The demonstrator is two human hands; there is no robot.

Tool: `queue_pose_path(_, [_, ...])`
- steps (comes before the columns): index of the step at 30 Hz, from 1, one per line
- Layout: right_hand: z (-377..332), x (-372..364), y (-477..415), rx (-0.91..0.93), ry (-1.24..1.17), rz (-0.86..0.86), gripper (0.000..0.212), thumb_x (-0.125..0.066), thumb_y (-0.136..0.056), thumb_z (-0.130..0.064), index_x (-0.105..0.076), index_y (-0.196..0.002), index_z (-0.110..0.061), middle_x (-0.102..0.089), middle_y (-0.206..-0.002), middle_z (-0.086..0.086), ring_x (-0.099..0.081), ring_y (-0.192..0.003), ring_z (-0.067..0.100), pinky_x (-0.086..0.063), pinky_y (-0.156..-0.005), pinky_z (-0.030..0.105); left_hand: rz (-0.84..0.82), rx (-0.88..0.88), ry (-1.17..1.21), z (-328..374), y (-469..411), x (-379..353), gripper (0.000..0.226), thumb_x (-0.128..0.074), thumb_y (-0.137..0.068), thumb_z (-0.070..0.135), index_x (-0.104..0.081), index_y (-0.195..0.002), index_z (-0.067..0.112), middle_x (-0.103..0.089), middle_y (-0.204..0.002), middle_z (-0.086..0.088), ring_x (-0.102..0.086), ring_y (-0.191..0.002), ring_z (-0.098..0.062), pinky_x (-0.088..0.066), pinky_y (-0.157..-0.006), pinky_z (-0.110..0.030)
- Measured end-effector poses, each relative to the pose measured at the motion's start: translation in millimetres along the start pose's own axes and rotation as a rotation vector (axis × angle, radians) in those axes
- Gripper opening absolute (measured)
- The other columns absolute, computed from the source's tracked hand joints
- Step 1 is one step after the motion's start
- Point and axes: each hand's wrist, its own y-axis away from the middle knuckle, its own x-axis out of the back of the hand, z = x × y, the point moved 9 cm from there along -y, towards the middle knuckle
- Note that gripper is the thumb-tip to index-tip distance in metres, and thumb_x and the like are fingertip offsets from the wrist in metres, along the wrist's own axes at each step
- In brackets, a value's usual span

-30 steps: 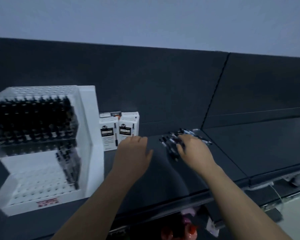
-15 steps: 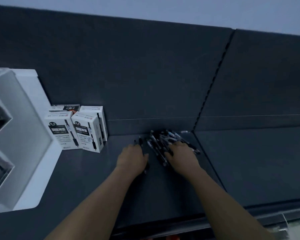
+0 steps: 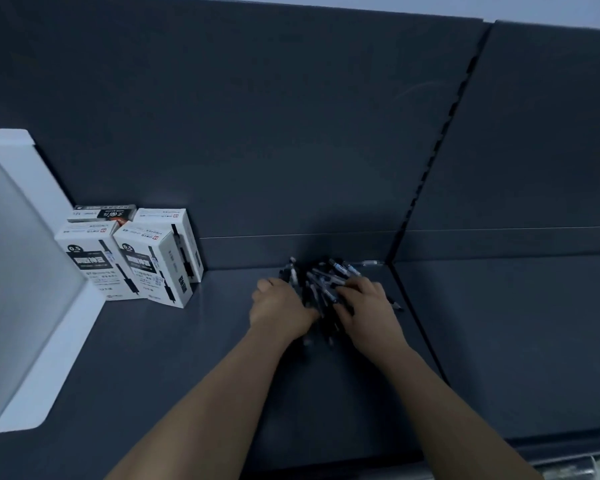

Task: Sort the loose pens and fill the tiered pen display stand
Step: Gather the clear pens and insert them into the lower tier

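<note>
A heap of loose black pens (image 3: 321, 277) lies on the dark shelf (image 3: 194, 344) near its back wall. My left hand (image 3: 280, 306) lies on the heap's left side and my right hand (image 3: 369, 311) on its right side, both with fingers curled round pens. Several pens poke out between and beyond the hands. The white tiered pen display stand (image 3: 25, 289) shows only its side panel at the far left; its tiers are out of view.
Several white pen boxes (image 3: 129, 261) stand against the back wall between the stand and the pens. A slotted upright seam (image 3: 430, 168) splits the back wall, and a shelf joint (image 3: 416, 323) runs forward just right of my right hand.
The view has swung right, so the stand has slid mostly out of frame. My left hand has moved onto the pens and both hands have closed in around the heap.
</note>
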Motion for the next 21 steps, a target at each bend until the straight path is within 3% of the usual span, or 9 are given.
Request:
queue_pose_path(8, [-9.3,-7.2,4.9,0.03,0.051,0.037,0.025,-0.055,-0.095,-0.019,-0.068,-0.116,-0.013,-0.053,-0.128,0.003,-0.044,-0.115,0.026,-0.035,-0.1,0.03,-0.098,0.029,-0.119,-13.8,-6.0,11.4,0.045,-0.056,-0.092,0.017,-0.042,-0.131,-0.001,-0.048,-0.133,-0.017,-0.051,-0.12,-0.03,-0.044,-0.093,-0.032])
queue_pose_path(11, [-11.5,-8.1,3.7,0.025,0.068,0.022,0.027,-0.052,-0.097,-0.021,-0.067,-0.118,-0.014,-0.052,-0.131,0.002,-0.044,-0.117,0.025,-0.035,-0.101,0.032,-0.114,-0.033,-0.087,-19.3,-2.2,19.2,0.024,-0.051,-0.091,0.013,-0.054,-0.114,0.004,-0.059,-0.118,-0.013,-0.058,-0.108,-0.029,-0.045,-0.081,-0.03])
queue_pose_path(14, [-14.2,-8.9,3.3,0.017,0.079,0.007,0.029,-0.05,-0.097,-0.022,-0.066,-0.121,-0.015,-0.051,-0.134,0.001,-0.043,-0.118,0.024,-0.035,-0.1,0.032,-0.097,-0.061,0.017,-32.3,6.1,27.0,0.006,-0.055,-0.088,0.015,-0.054,-0.089,0.009,-0.06,-0.093,-0.01,-0.059,-0.086,-0.026,-0.042,-0.067,-0.026])
queue_pose_path(17, [-17.7,-8.4,3.6,0.012,0.105,-0.008,0.031,-0.048,-0.098,-0.023,-0.063,-0.125,-0.017,-0.049,-0.137,0.0,-0.041,-0.121,0.023,-0.032,-0.102,0.03,-0.086,-0.072,0.058,-43.3,12.6,29.3,0.008,-0.056,-0.086,0.013,-0.052,-0.08,0.01,-0.057,-0.079,-0.006,-0.055,-0.074,-0.021,-0.039,-0.061,-0.023])
queue_pose_path(19, [-23.0,-7.6,3.6,0.015,0.121,-0.015,0.034,-0.047,-0.098,-0.022,-0.061,-0.128,-0.016,-0.047,-0.138,0.002,-0.04,-0.123,0.024,-0.032,-0.103,0.03,-0.111,-0.084,0.026,-46.5,19.1,29.9,0.011,-0.056,-0.087,0.014,-0.05,-0.078,0.01,-0.056,-0.083,-0.007,-0.054,-0.076,-0.022,-0.039,-0.063,-0.024])
queue_pose_path(21, [-30.5,-6.7,3.6,0.025,0.124,-0.007,0.034,-0.047,-0.098,-0.022,-0.061,-0.129,-0.015,-0.048,-0.139,0.004,-0.041,-0.124,0.026,-0.033,-0.105,0.032,-0.146,-0.11,-0.056,-48.5,25.9,30.4,0.012,-0.059,-0.087,0.02,-0.054,-0.09,0.009,-0.059,-0.092,-0.01,-0.058,-0.083,-0.024,-0.041,-0.066,-0.026])
